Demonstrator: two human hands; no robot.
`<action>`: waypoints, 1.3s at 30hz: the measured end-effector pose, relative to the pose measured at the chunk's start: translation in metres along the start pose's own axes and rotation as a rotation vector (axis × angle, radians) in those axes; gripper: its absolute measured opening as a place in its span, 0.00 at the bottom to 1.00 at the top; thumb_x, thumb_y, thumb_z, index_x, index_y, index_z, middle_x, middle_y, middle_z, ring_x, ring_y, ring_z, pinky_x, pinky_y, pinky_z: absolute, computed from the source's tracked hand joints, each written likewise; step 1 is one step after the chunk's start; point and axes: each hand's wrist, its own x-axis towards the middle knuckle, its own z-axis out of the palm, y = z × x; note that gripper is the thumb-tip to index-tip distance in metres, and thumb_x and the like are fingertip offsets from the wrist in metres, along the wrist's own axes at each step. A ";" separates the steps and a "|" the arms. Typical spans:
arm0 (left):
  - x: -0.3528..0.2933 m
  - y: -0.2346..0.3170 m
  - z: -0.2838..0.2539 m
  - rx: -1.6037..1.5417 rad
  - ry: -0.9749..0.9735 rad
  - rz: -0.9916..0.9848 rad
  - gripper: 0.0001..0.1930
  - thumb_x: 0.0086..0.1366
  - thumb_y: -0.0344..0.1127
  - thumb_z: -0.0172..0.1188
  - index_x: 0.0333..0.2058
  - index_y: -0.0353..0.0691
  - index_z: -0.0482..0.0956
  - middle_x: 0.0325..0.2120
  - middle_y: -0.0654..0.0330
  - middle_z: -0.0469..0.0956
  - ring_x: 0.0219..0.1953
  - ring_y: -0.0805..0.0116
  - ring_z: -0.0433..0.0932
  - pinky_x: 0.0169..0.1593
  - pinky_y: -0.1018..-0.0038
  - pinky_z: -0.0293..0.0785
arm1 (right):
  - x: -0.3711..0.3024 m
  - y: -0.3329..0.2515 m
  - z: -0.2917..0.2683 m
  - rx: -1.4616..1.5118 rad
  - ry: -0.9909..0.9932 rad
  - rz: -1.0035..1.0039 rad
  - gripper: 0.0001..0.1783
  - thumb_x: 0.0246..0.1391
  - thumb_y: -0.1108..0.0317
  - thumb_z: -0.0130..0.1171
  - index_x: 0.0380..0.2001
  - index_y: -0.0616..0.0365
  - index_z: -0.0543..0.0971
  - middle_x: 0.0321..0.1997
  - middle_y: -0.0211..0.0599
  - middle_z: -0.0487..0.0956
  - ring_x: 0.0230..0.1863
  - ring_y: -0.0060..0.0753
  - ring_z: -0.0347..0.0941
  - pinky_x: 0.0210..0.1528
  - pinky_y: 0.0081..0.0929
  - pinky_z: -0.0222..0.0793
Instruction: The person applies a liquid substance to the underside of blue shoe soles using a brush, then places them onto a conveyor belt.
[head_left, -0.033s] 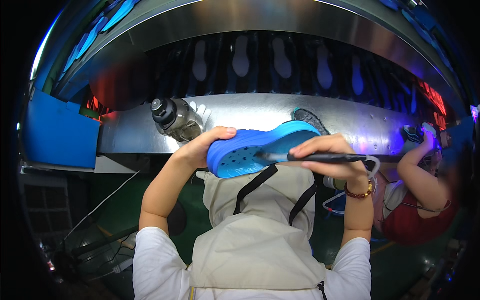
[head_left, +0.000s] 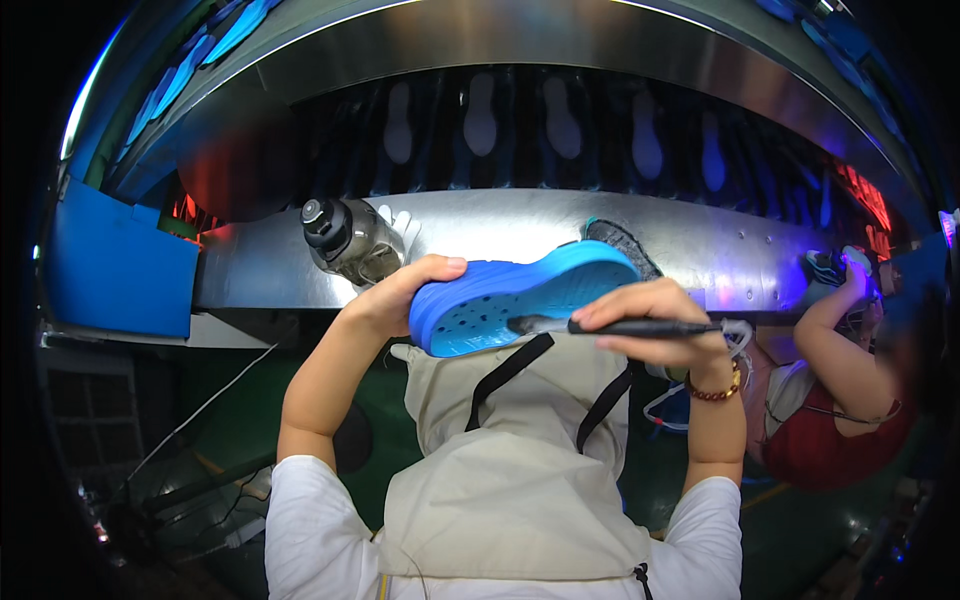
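Observation:
A blue shoe sole (head_left: 480, 290), with a pale blue hollow inside and small holes toward its left end, is held tilted above my lap. My left hand (head_left: 405, 290) grips it by the left end, thumb on the upper edge. In my right hand (head_left: 655, 312) is a black-handled brush (head_left: 590, 326). Its dark bristles touch the inside of the sole near the holes. A white tube (head_left: 738, 338) shows by the rear of the handle. Behind the sole, a dark grey shoe upper (head_left: 622, 245) lies on the metal bench.
A dark drink bottle (head_left: 350, 240) stands on the metal bench (head_left: 480, 215) at left, a white glove (head_left: 402, 225) behind it. Beyond, several soles (head_left: 480, 115) sit in a dark recess. A blue box (head_left: 120, 260) is far left. Another person's arm (head_left: 850, 330) works at right.
The brush has moved slightly toward the sole's near edge, with my right hand dipping and its handle levelling. The sole has shifted a touch to the left.

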 end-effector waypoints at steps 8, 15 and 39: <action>-0.009 -0.004 -0.017 -0.067 0.134 0.074 0.33 0.55 0.52 0.46 0.51 0.29 0.65 0.46 0.46 0.70 0.44 0.61 0.71 0.48 0.71 0.68 | -0.010 0.011 -0.001 0.121 0.119 0.147 0.11 0.40 0.76 0.62 0.32 0.64 0.78 0.35 0.43 0.79 0.38 0.31 0.76 0.42 0.22 0.71; 0.030 -0.049 -0.026 -0.594 0.099 0.324 0.34 0.57 0.63 0.43 0.51 0.40 0.65 0.48 0.55 0.68 0.50 0.59 0.67 0.54 0.60 0.61 | -0.002 -0.008 0.011 0.259 0.246 0.153 0.11 0.42 0.77 0.60 0.33 0.65 0.78 0.33 0.42 0.79 0.33 0.26 0.75 0.35 0.19 0.71; 0.054 -0.035 0.017 -0.687 0.141 0.686 0.43 0.56 0.71 0.23 0.51 0.38 0.61 0.41 0.48 0.70 0.44 0.54 0.71 0.48 0.58 0.69 | 0.007 -0.012 0.051 0.174 0.018 -0.079 0.10 0.40 0.72 0.62 0.30 0.62 0.79 0.29 0.40 0.79 0.30 0.29 0.77 0.33 0.18 0.70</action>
